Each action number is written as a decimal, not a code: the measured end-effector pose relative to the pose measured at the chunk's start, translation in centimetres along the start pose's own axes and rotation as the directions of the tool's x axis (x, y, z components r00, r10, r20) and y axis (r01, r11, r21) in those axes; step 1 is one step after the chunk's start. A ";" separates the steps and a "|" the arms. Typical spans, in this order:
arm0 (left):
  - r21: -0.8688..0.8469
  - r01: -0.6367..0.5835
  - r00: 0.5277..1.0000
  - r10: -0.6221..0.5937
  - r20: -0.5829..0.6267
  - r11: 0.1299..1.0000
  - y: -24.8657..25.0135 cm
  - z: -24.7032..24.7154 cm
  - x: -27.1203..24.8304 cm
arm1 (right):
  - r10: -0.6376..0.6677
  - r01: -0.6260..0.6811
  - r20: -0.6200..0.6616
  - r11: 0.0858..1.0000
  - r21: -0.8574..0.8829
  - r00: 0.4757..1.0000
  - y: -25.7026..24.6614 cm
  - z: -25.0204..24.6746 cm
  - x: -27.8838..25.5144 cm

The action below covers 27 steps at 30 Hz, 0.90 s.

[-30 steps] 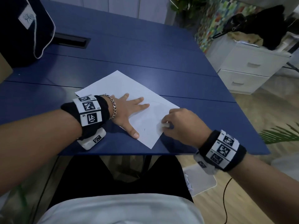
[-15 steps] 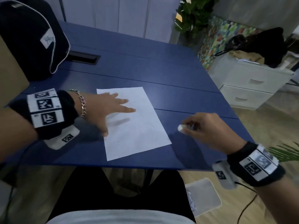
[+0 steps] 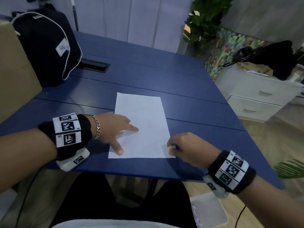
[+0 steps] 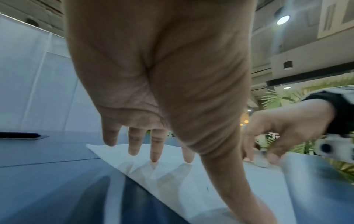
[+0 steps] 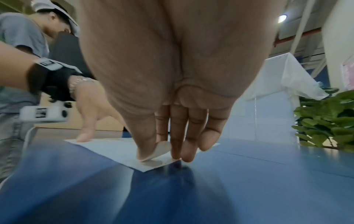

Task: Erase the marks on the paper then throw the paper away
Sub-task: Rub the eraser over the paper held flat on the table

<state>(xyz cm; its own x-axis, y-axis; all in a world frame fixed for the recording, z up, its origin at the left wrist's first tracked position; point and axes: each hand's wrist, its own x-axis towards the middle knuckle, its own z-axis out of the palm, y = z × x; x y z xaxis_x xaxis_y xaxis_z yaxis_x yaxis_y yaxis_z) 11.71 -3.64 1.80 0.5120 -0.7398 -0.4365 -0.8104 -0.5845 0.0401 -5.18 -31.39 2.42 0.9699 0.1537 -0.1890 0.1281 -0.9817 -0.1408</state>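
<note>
White eraser (image 3: 171, 147) sat pinched between the thumb and fingers of the right hand (image 3: 189, 148), its lower edge pressed onto the near right corner of the paper (image 3: 144, 129); in the right wrist view the eraser (image 5: 160, 149) touched the sheet just inside that corner. The left hand (image 3: 113, 129) lay spread on the left side of the paper, fingers straight and fingertips (image 4: 154, 157) pressing the sheet down, thumb stretched toward the near edge. One small dark speck (image 4: 207, 188) showed on the paper near the thumb. The sheet lay flat near the front edge of the blue table (image 3: 164, 76). Farther out, a dark backpack (image 3: 47, 46) stood at the far left of the table, and a white drawer cabinet (image 3: 256, 99) stood on the floor to the right, near a leafy plant (image 3: 204, 22)
</note>
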 end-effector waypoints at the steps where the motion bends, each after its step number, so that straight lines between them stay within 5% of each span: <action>1: 0.006 0.006 1.000 -0.006 -0.004 1.000 -0.4 -0.3 0.1 | -0.012 0.012 0.003 1.000 -0.023 1.000 -0.4 0.2 -0.5; 9: 0.001 0.119 0.987 -0.119 -0.105 0.993 -2.6 -2.1 0.3 | -0.101 0.096 0.039 0.988 0.120 0.994 -3.0 -0.5 -3.1; 13: -0.093 -0.001 0.987 -0.014 -0.161 0.996 -1.1 -1.9 0.6 | -0.062 0.068 -0.035 0.980 0.187 0.997 -2.4 -2.5 -1.6; 16: -0.151 -0.065 0.995 0.053 -0.078 0.986 0.5 -1.5 1.6 | -0.065 0.073 -0.062 0.988 0.140 0.996 -2.3 -3.2 1.7; 21: 0.056 0.005 0.999 -0.007 0.045 0.998 1.0 -0.6 3.7 | -0.102 0.102 -0.017 0.995 0.000 0.995 -3.3 -1.9 6.9; 27: -0.016 0.033 0.992 -0.031 0.122 0.999 -0.1 -0.5 3.9 | -0.090 0.089 -0.022 0.996 -0.029 0.996 -3.7 -0.9 8.3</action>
<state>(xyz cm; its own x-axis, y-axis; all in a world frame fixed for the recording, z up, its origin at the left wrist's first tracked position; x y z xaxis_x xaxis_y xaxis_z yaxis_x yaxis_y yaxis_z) 13.92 -6.65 0.51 0.4983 -0.6752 -0.5439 -0.7883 -0.6140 0.0401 2.54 -26.59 2.27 0.9588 0.2388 -0.1539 0.2202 -0.9669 -0.1286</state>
